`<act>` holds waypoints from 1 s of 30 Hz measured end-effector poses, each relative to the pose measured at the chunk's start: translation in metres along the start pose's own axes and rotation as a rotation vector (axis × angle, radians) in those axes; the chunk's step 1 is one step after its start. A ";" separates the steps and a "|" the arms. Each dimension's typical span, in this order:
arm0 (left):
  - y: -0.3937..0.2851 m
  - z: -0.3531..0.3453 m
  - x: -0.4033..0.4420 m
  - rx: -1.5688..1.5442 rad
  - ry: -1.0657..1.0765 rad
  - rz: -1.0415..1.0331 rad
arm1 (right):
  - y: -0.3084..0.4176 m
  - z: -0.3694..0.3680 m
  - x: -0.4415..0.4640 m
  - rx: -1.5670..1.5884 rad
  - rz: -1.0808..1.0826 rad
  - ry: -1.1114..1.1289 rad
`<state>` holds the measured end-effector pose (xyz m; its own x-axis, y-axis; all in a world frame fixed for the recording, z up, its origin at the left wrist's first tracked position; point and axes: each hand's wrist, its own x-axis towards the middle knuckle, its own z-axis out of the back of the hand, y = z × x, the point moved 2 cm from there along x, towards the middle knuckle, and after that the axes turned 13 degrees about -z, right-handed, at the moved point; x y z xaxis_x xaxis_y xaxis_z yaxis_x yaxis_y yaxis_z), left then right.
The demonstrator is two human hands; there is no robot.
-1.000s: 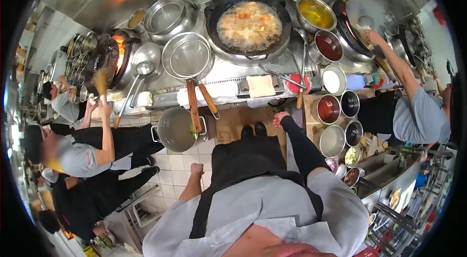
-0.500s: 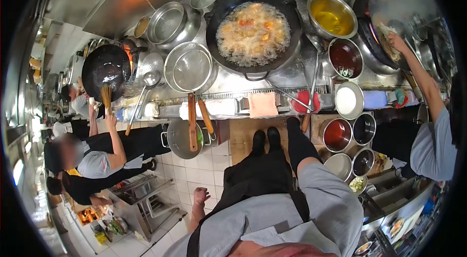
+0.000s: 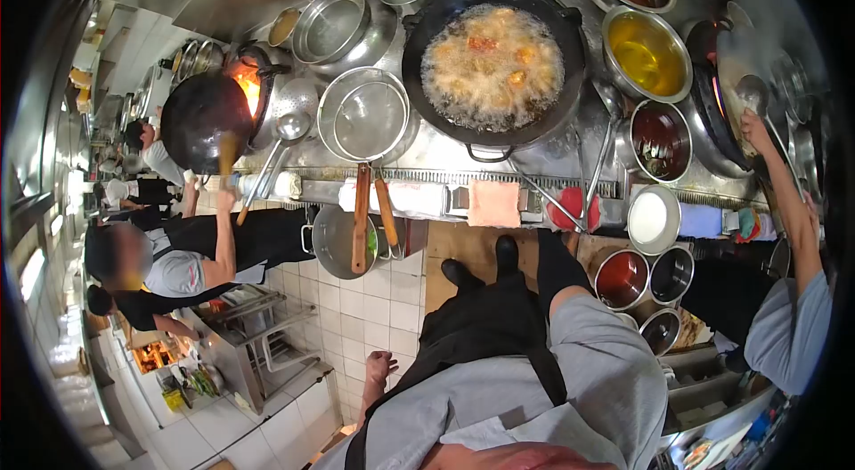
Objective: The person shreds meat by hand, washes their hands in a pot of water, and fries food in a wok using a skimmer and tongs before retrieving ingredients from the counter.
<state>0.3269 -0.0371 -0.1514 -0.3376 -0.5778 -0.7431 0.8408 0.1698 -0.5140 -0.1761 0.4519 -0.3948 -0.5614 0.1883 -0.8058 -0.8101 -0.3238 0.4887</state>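
Note:
My left hand hangs low beside my black apron, over the tiled floor. Its fingers are loosely bent and apart, with nothing visible in them. My right arm, in a black sleeve cover, reaches forward to the counter edge; the hand at its end is hidden. Nearest to it are a red cloth and a long-handled ladle. In front of me, a large black wok holds bubbling oil with orange and golden pieces frying. Left of it rests a wire strainer with a wooden handle.
At the left, a co-worker's hand holds a brush at a wok near flames. Another co-worker's hand works at a right-hand wok. Bowls of yellow oil and dark sauce line the counter; a deep pot stands below.
The view has shifted, so the counter appears farther right. My left foot has moved left. The left co-worker's wok and brush have moved, and the right co-worker's hand is lower.

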 end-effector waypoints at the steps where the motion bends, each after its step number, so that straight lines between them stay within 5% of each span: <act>1: -0.001 -0.002 -0.002 0.013 -0.004 -0.003 | 0.005 0.030 0.007 0.065 0.026 0.022; 5: -0.003 -0.005 -0.010 0.034 -0.033 -0.008 | 0.035 0.227 0.037 0.281 0.188 0.147; 7: -0.002 -0.005 -0.010 0.026 -0.050 -0.010 | 0.055 0.389 0.056 0.369 0.316 0.280; 11: -0.009 -0.007 -0.012 0.025 -0.043 -0.026 | 0.120 0.719 0.040 0.350 0.643 1.093; 13: -0.011 -0.008 -0.013 0.038 -0.049 -0.018 | 0.117 0.721 0.042 0.446 0.538 0.800; 17: 0.007 -0.002 0.000 -0.018 -0.037 -0.008 | 0.072 0.571 0.060 0.410 0.404 0.508; 21: 0.009 -0.003 0.000 0.018 -0.029 -0.026 | 0.019 0.268 0.051 0.260 0.107 0.203; 25: 0.002 -0.007 -0.006 0.025 -0.029 -0.026 | -0.009 0.069 0.016 0.131 -0.055 0.168; 30: 0.006 -0.009 -0.007 0.011 -0.039 -0.011 | -0.017 -0.051 -0.013 0.016 -0.094 0.195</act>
<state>0.3303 -0.0253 -0.1527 -0.3300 -0.6104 -0.7201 0.8420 0.1546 -0.5169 -0.1462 0.4081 -0.4098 -0.4416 0.0335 -0.8966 -0.8606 -0.2985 0.4127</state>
